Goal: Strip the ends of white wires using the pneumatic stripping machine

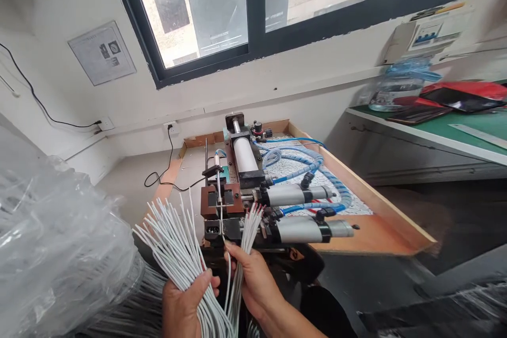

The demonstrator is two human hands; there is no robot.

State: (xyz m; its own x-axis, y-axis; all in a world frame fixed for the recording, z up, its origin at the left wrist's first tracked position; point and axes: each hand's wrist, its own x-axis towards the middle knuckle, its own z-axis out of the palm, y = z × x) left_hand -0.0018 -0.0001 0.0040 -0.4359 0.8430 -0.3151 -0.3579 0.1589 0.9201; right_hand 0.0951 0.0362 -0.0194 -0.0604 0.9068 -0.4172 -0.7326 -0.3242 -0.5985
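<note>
My left hand is wrapped round a thick bundle of white cables, whose loose ends fan out up and to the left. A smaller white bundle with reddish tips is in my right hand. Between the thumb and forefinger of that hand is a single white cable, which runs up into the jaws of a pneumatic machine. Both bundles hang down and meet near the bottom edge of the view.
Silver cylinders and blue air hoses lie right of the jaws, inside a wooden-edged tray. Clear plastic wrapping bulges at the left. A green table at right bears a large bottle and a red bag.
</note>
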